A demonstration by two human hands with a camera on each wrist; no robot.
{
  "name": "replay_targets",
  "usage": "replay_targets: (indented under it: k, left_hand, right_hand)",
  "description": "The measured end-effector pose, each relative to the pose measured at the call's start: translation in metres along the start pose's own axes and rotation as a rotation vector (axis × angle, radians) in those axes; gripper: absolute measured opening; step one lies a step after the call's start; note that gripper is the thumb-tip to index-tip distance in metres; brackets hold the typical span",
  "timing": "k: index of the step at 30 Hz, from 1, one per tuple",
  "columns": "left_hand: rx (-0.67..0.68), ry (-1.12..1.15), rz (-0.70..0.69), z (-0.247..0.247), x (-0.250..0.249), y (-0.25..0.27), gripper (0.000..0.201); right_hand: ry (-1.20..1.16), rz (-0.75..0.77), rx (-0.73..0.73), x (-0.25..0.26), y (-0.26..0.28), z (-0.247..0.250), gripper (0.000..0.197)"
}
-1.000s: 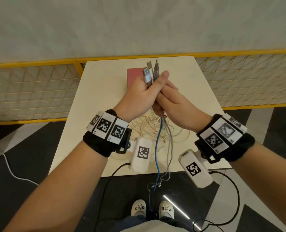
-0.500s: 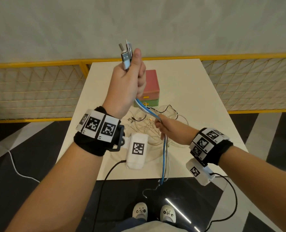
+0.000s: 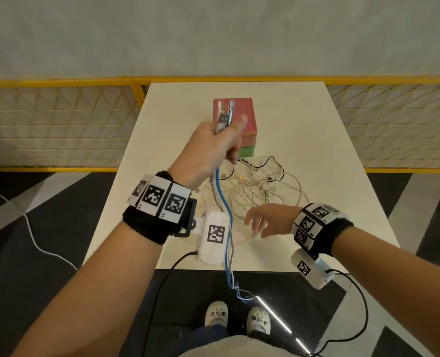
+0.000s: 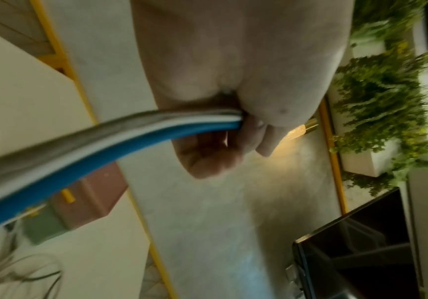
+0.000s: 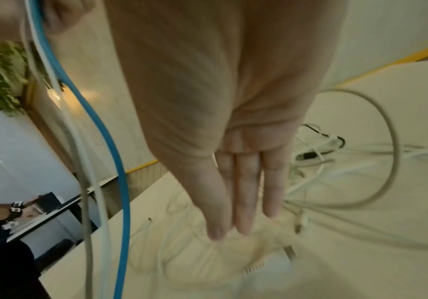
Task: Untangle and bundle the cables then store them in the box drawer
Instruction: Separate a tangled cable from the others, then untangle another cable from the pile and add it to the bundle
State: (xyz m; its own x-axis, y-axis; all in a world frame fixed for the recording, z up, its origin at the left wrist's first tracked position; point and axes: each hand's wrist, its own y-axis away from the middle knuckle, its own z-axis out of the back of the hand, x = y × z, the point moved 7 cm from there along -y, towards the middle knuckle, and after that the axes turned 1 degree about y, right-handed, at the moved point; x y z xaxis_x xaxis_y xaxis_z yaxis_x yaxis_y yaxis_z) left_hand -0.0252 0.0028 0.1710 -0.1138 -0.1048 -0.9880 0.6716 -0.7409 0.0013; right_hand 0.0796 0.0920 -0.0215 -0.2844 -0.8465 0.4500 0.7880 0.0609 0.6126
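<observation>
The held cables (image 3: 226,202), one blue, one white and one grey, run as a bunch through the left hand (image 3: 208,150), whose fingers are curled tight round them. Their metal plugs (image 3: 225,117) stick out above the thumb, in front of the box as the head camera sees it. In the left wrist view the three cables (image 4: 110,133) leave the fist (image 4: 223,125) side by side. Below the hand they hang down past the near edge of the table (image 3: 342,228) and end in loose loops above the floor, close to the person's white shoes (image 3: 259,319).

The box (image 3: 242,117), pink on top with a green drawer section (image 3: 247,151) below, stands on the table beyond the left hand. Just in front of the box lies the tangled pile of cables (image 3: 262,189), mostly white with some black strands and a green-tipped one, spread on the tabletop.

The right hand (image 3: 268,219) is over the near side of that pile, fingers straight and together, holding nothing. In the right wrist view its fingertips (image 5: 243,228) point down at the white cables (image 5: 361,172); whether they touch them I cannot tell. The blue, white and grey cables (image 5: 100,161) hang to the left of this hand.

Beyond the table runs a yellow mesh fence (image 3: 59,124).
</observation>
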Motion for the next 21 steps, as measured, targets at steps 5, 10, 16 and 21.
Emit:
replay_targets:
  k: [5,10,16,21]
  left_hand:
    - [0.025,0.046,0.129,-0.014,0.045,0.006,0.035]
    - [-0.018,-0.026,0.17,-0.013,0.066,0.012,0.037]
    - [-0.087,0.025,0.269,-0.005,0.082,0.017,0.052]
    - [-0.102,0.012,0.343,0.0,0.098,0.011,0.044]
  right_hand:
    - [-0.026,0.008,-0.078,0.007,-0.019,-0.018,0.032]
    - [-0.017,0.007,-0.029,0.01,-0.036,-0.047,0.032]
    - [0.255,0.081,-0.027,0.025,-0.029,-0.044,0.034]
    - [0.184,0.264,-0.383,0.056,0.019,0.009,0.018]
